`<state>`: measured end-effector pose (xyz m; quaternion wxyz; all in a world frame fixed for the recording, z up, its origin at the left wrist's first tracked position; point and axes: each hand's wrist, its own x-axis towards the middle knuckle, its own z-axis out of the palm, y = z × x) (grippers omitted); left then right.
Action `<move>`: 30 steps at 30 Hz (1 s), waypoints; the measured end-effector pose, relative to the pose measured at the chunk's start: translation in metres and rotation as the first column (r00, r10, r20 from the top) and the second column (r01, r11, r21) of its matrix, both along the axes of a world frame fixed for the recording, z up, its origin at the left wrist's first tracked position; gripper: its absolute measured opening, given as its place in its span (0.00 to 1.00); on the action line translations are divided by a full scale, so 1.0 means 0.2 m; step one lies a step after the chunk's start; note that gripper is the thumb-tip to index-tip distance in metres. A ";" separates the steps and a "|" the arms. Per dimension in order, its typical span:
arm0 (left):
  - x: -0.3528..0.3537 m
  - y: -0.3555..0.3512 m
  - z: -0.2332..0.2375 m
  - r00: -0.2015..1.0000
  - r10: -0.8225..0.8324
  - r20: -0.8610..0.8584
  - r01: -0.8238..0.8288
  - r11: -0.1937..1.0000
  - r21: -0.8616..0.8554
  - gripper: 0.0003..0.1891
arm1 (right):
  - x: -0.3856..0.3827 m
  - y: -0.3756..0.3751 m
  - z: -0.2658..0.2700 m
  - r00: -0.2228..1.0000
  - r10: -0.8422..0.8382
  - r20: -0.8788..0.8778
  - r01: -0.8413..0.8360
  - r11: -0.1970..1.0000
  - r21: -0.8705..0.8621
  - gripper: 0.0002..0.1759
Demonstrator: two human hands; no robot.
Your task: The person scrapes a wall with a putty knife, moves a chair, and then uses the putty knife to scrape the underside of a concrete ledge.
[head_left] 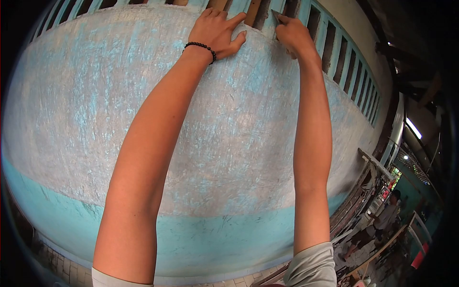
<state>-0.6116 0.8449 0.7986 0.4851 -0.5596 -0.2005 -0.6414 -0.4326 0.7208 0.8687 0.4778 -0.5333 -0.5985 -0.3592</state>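
Both arms reach up along a wall (229, 129) with patchy grey and light blue paint. My left hand (218, 32), with a black beaded bracelet (201, 45) at the wrist, lies with fingers spread on the wall's top edge, just under the slatted opening, and holds nothing. To its right, my right hand (292, 34) is closed around a small pointed tool, whose dark tip (275, 16) touches or nearly touches a light blue slat (273, 26). The tool's handle is hidden inside the hand.
Light blue slats (341, 60) with dark gaps run along the top. A teal band (215, 244) covers the wall's lower part above paving. At the right are stacked wooden pieces (354, 205), a person (385, 215) in the background and a lit tube lamp (413, 128).
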 end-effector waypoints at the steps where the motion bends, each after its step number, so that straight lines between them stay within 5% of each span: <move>1: 0.00 -0.01 0.00 1.000 -0.008 -0.010 0.008 1.000 -0.021 0.28 | -0.01 -0.03 0.02 1.000 -0.001 -0.009 0.001 1.000 -0.021 0.37; 3: -0.01 -0.03 -0.01 0.999 -0.026 -0.030 0.024 0.997 -0.071 0.27 | -0.03 -0.07 0.04 1.000 -0.005 -0.029 0.003 0.998 -0.070 0.37; 4: 0.00 -0.03 -0.01 0.999 -0.022 -0.026 0.020 0.998 -0.060 0.27 | 0.19 0.16 0.22 0.975 -0.053 0.215 0.024 0.990 0.136 0.37; 7: -0.01 -0.02 0.00 1.000 -0.012 -0.006 0.012 1.000 -0.017 0.27 | 0.00 0.03 0.16 0.997 -0.066 0.051 0.064 0.997 0.035 0.27; 10: 0.00 -0.02 -0.01 1.000 -0.023 -0.013 0.023 0.999 -0.028 0.27 | -0.11 -0.08 0.12 0.998 -0.043 -0.055 0.038 0.996 -0.075 0.29; 13: 0.00 -0.03 -0.01 0.999 -0.029 -0.025 0.027 0.998 -0.060 0.27 | -0.01 0.01 0.14 0.997 -0.047 0.055 0.048 0.999 -0.018 0.37; 16: -0.01 -0.02 0.00 1.000 0.015 -0.013 -0.015 0.999 -0.035 0.27 | -0.06 -0.02 0.04 0.998 -0.026 -0.050 0.026 0.999 -0.020 0.36; 19: -0.01 -0.06 -0.01 0.999 0.023 -0.028 -0.025 0.997 -0.075 0.28 | 0.13 0.21 0.21 0.984 -0.110 0.142 0.076 0.971 0.226 0.35; 22: -0.01 -0.03 0.00 1.000 0.011 -0.019 -0.011 1.000 -0.029 0.27 | -0.09 -0.01 0.15 1.000 -0.016 -0.020 0.018 0.993 0.114 0.27; 26: -0.01 -0.02 -0.01 1.000 0.010 -0.014 -0.010 1.000 -0.024 0.27 | -0.08 -0.11 0.36 0.989 -0.137 -0.049 0.119 0.954 -0.275 0.25; 30: -0.01 -0.02 0.00 0.999 -0.033 -0.024 0.032 0.999 -0.039 0.27 | -0.01 -0.14 0.28 0.985 0.072 -0.158 -0.106 0.971 -0.215 0.29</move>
